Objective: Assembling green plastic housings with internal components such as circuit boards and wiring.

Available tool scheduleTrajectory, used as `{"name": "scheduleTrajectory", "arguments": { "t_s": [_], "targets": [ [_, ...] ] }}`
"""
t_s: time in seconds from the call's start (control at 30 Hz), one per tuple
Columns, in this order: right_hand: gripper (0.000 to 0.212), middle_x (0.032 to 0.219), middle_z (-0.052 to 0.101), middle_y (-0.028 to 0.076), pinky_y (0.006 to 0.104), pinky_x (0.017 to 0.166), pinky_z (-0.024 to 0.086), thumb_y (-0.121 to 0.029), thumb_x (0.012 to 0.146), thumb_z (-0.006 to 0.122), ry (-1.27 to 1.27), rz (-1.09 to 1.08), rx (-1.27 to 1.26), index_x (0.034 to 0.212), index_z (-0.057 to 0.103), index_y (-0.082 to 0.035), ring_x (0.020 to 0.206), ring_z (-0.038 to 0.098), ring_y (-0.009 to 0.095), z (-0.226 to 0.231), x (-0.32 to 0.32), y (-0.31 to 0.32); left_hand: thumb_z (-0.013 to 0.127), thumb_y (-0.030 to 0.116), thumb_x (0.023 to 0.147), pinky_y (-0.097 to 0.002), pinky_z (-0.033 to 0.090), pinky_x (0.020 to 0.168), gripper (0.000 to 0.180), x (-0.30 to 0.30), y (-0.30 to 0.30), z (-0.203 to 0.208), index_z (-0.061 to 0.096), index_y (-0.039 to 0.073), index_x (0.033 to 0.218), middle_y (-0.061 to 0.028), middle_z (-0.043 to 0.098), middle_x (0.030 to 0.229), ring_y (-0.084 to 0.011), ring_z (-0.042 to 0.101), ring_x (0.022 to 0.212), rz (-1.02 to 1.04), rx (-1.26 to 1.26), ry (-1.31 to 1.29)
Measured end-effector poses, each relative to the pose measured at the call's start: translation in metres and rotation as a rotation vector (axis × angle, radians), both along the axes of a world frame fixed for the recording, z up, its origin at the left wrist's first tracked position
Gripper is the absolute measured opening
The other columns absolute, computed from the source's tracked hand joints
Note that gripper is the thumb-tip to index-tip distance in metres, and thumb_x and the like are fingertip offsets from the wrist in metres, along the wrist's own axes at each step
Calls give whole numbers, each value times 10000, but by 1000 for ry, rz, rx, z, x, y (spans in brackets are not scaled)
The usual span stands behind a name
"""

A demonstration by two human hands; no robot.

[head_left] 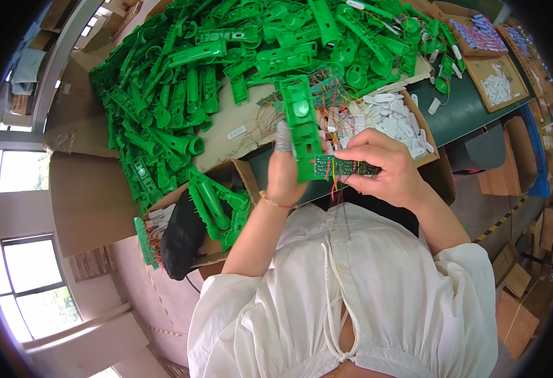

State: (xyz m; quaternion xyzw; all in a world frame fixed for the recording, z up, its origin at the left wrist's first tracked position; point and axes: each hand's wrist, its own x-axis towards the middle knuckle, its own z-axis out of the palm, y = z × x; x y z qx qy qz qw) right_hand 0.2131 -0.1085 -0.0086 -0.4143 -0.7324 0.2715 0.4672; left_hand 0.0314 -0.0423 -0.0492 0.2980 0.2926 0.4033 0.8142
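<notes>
Upright in front of my chest, a long green plastic housing shows its inner side with a round opening. My left hand grips it along its left side; grey wrapping covers the thumb. From the right, my right hand pinches a green circuit board between thumb and fingers. Red, yellow and dark wires hang off that board. Its left end meets or overlaps the lower part of the housing; whether it sits inside, I cannot tell.
A big heap of green housings spreads over the table's far and left side. Behind my hands lie wired circuit boards and a box of white plastic parts. Trays stand far right. A carton with green housings and a black bag sit left.
</notes>
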Motion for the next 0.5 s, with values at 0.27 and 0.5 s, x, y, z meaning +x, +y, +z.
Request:
{"name": "scheduleTrajectory", "arguments": {
  "t_s": [0.27, 0.5],
  "targets": [
    [253, 816, 498, 43, 265, 508, 450, -64, 636, 644, -536, -279, 416, 883, 623, -14, 705, 522, 177, -1, -27, 2, 257, 470, 947, -331, 460, 770, 513, 2, -14, 6, 473, 46, 1138, -85, 564, 1026, -178, 552, 895, -9, 140, 13],
    [214, 804, 494, 51, 261, 485, 447, -77, 651, 604, -598, -295, 406, 850, 617, 0, 726, 527, 173, 6, -34, -5, 237, 511, 929, -359, 409, 891, 535, 0, -17, 4, 352, 138, 1294, -48, 513, 1183, -193, 508, 1042, -60, 267, -11]
  ]
}}
